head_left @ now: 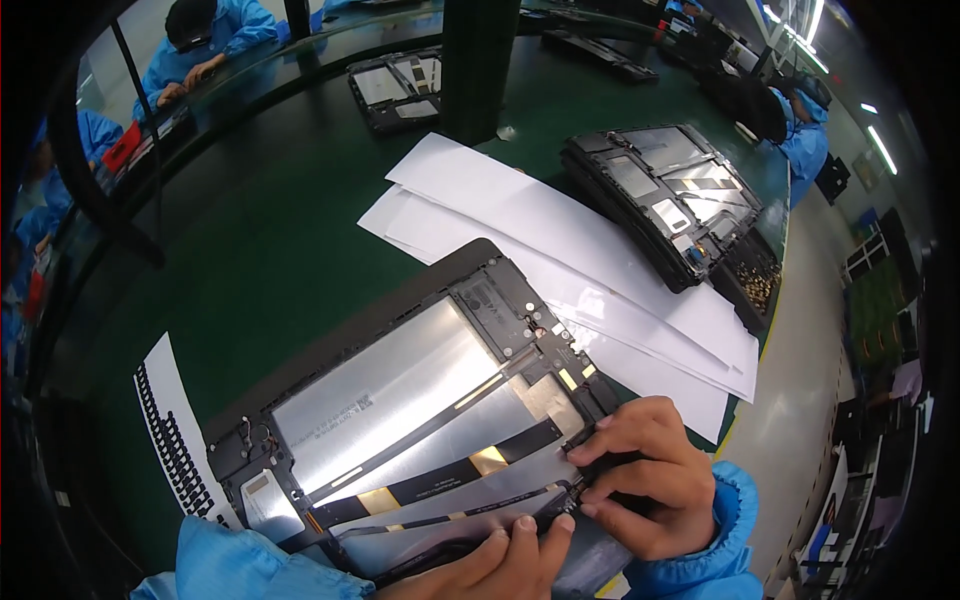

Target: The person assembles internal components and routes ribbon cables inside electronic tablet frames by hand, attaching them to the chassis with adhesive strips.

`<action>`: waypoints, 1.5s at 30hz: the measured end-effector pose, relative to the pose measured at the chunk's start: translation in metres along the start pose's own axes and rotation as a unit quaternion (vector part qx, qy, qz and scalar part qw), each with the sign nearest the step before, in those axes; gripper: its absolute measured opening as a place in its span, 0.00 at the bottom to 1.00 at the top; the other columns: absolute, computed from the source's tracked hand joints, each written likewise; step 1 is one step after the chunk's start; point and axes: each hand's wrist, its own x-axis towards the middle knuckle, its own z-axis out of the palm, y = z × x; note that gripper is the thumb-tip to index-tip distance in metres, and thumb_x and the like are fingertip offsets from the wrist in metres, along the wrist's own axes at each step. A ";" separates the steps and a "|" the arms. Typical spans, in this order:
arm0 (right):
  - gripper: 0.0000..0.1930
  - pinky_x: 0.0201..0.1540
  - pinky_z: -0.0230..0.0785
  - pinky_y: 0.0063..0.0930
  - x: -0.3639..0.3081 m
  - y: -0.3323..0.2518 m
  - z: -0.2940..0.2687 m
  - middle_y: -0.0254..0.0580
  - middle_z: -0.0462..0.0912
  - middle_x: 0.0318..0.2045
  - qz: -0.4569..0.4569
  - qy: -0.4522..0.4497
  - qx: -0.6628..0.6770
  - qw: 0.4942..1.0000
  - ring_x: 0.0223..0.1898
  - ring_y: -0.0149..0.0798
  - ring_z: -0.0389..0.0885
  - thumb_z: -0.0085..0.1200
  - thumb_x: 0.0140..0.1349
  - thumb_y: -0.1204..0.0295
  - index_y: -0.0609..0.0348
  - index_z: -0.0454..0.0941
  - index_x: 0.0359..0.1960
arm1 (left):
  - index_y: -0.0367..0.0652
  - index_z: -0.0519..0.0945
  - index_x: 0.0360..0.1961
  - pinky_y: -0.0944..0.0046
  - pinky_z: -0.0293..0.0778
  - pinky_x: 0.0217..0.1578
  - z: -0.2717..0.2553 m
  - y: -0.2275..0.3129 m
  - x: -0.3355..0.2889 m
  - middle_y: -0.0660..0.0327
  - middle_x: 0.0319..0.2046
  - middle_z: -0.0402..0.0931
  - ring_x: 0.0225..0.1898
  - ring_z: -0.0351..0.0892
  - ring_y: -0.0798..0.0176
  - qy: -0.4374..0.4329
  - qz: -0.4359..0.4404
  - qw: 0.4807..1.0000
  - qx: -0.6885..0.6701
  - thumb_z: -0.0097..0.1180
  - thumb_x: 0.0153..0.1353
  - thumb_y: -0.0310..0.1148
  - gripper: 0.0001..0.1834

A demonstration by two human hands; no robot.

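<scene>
An opened tablet (400, 380) lies slanted in front of me, its metal plates, black frame and ribbon cables with gold patches showing. My right hand (650, 475) is at the tablet's right edge. Its fingers are curled and brought together at the end of a thin black cable (470, 512); whatever they pinch is too small to make out. My left hand (505, 565) comes in from below, its fingers stretched out, with the tips resting on the near edge beside the right fingertips. The left thumb is hidden.
White paper sheets (520, 230) lie beyond the tablet. A stack of opened tablets (670, 200) stands at the right, beside a tray of small brass-coloured parts (750, 285). A strip with black pieces (175, 440) is at left. A dark post (480, 70) rises behind; co-workers sit around.
</scene>
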 end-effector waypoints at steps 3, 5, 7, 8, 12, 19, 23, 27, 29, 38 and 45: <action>0.08 0.44 0.58 0.32 0.000 -0.001 0.001 0.41 0.76 0.36 0.009 0.001 -0.004 1.000 0.40 0.44 0.69 0.57 0.33 0.81 0.58 0.75 0.19 | 0.29 0.73 0.29 0.59 0.66 0.45 -0.023 -0.010 0.010 0.43 0.43 0.69 0.43 0.68 0.49 -0.078 0.147 0.963 0.214 0.43 0.48 0.31 0.14; 0.09 0.44 0.60 0.33 -0.002 0.003 0.005 0.41 0.76 0.37 -0.003 0.003 0.004 1.000 0.40 0.45 0.69 0.58 0.34 0.81 0.59 0.75 0.21 | 0.30 0.73 0.30 0.60 0.66 0.45 -0.032 -0.010 0.013 0.44 0.43 0.69 0.44 0.68 0.50 -0.150 0.287 0.856 0.404 0.43 0.48 0.31 0.14; 0.09 0.43 0.61 0.33 -0.007 0.000 0.005 0.43 0.75 0.37 0.005 0.046 0.020 0.999 0.40 0.44 0.69 0.57 0.35 0.82 0.60 0.75 0.22 | 0.31 0.73 0.31 0.61 0.67 0.43 -0.033 -0.001 0.019 0.46 0.41 0.70 0.44 0.68 0.53 -0.132 -0.010 0.991 -0.010 0.44 0.47 0.31 0.14; 0.09 0.43 0.61 0.33 -0.010 -0.003 0.006 0.44 0.75 0.38 0.019 0.083 0.039 0.996 0.40 0.44 0.69 0.57 0.36 0.82 0.61 0.75 0.23 | 0.30 0.73 0.32 0.63 0.69 0.39 -0.038 -0.001 0.019 0.47 0.38 0.71 0.40 0.70 0.55 -0.121 -0.034 0.991 -0.048 0.46 0.43 0.30 0.15; 0.10 0.43 0.62 0.31 -0.047 -0.022 0.015 0.50 0.74 0.34 0.123 0.202 0.069 0.969 0.37 0.42 0.72 0.55 0.38 0.83 0.63 0.75 0.26 | 0.35 0.69 0.44 0.55 0.65 0.45 -0.094 -0.024 0.019 0.45 0.44 0.68 0.45 0.69 0.48 -0.209 -0.073 0.972 -0.075 0.57 0.38 0.27 0.27; 0.06 0.30 0.60 0.31 -0.041 -0.058 0.061 0.45 0.68 0.19 0.054 0.044 -0.115 0.991 0.24 0.46 0.66 0.53 0.48 0.75 0.64 0.71 0.27 | 0.30 0.69 0.43 0.60 0.62 0.46 -0.083 -0.122 -0.013 0.46 0.37 0.69 0.42 0.67 0.48 -0.195 -0.355 0.913 -0.049 0.49 0.53 0.45 0.26; 0.05 0.26 0.55 0.35 -0.022 -0.055 0.078 0.43 0.68 0.18 0.038 0.073 -0.175 0.981 0.22 0.45 0.64 0.52 0.45 0.77 0.60 0.68 0.21 | 0.30 0.70 0.43 0.61 0.62 0.46 -0.089 -0.125 -0.002 0.46 0.37 0.69 0.42 0.67 0.48 -0.266 -0.429 0.854 -0.127 0.50 0.51 0.51 0.31; 0.05 0.28 0.56 0.35 -0.021 -0.058 0.089 0.43 0.69 0.19 0.047 0.099 -0.157 0.981 0.23 0.44 0.65 0.53 0.45 0.76 0.60 0.68 0.20 | 0.31 0.69 0.46 0.61 0.62 0.46 -0.089 -0.131 -0.014 0.44 0.39 0.67 0.44 0.66 0.49 -0.234 -0.397 0.880 -0.112 0.53 0.46 0.55 0.36; 0.06 0.29 0.56 0.34 -0.020 -0.058 0.092 0.43 0.69 0.19 0.049 0.101 -0.146 0.983 0.23 0.44 0.65 0.53 0.45 0.76 0.59 0.68 0.19 | 0.32 0.67 0.48 0.60 0.62 0.46 -0.091 -0.134 -0.020 0.44 0.41 0.65 0.45 0.66 0.49 -0.255 -0.380 0.881 -0.119 0.53 0.46 0.55 0.37; 0.11 0.32 0.61 0.30 -0.029 -0.077 0.092 0.45 0.68 0.27 0.051 0.209 0.042 0.976 0.28 0.43 0.67 0.53 0.51 0.73 0.64 0.67 0.33 | 0.34 0.70 0.42 0.72 0.66 0.35 -0.123 -0.104 -0.017 0.59 0.35 0.68 0.34 0.68 0.70 -0.036 -0.503 0.805 -0.313 0.56 0.51 0.39 0.22; 0.17 0.42 0.63 0.25 -0.006 -0.067 0.073 0.45 0.70 0.36 0.071 0.407 0.534 0.738 0.37 0.35 0.70 0.50 0.51 0.79 0.66 0.62 0.43 | 0.33 0.70 0.42 0.74 0.66 0.35 -0.090 -0.090 0.038 0.60 0.33 0.71 0.33 0.69 0.71 0.086 -0.496 0.770 -0.391 0.54 0.54 0.36 0.19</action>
